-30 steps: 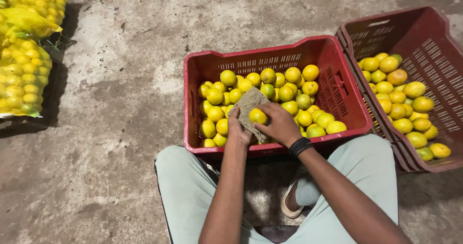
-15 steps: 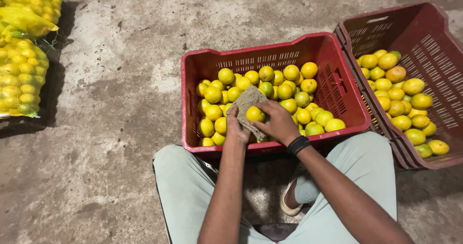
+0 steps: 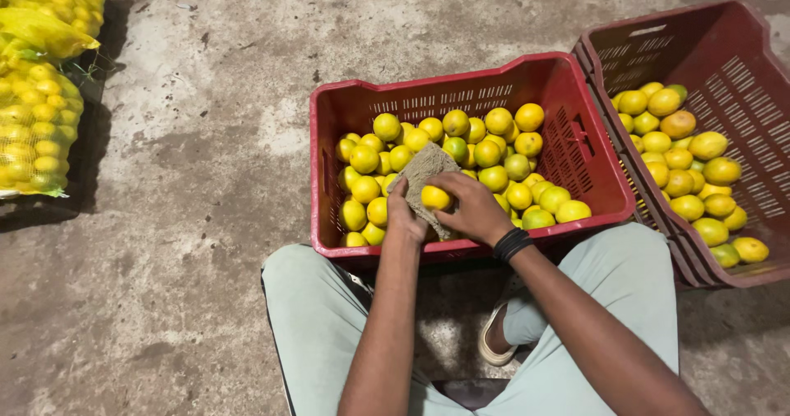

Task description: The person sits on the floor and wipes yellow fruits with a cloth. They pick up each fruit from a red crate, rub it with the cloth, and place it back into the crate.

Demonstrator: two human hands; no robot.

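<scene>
- At nine to eleven o'clock of the view: yellow mesh sacks (image 3: 37, 124) packed with citrus, lying on stained concrete floor (image 3: 206, 177), well apart from the person.
- At centre: a red crate (image 3: 576, 148) about half full of yellow-green fruit, touching the sitter's knees in pale green trousers (image 3: 317, 317).
- Left hand (image 3: 405, 214), at six o'clock of the crate: fingers curled shut on the lower edge of a coarse tan cloth (image 3: 424, 169), which lies draped over the fruit pile.
- Right hand (image 3: 473, 210), just beside it at three o'clock: fingers closed around one yellow fruit (image 3: 434, 197), pressing it against the cloth. A black wristband (image 3: 512, 243) sits on that wrist.
- Change over the last second: the fruit sits in the same grip and spot against the cloth; the hands have barely shifted, only the camera has. Judged: the wiping of this single fruit is ongoing, not finished; it has not left the cloth.
- At three o'clock: a second, darker red crate (image 3: 741, 70), touching the first, holding larger yellow and orange-tinged fruit.
- At six o'clock: a sandal (image 3: 494, 346) between the legs.
</scene>
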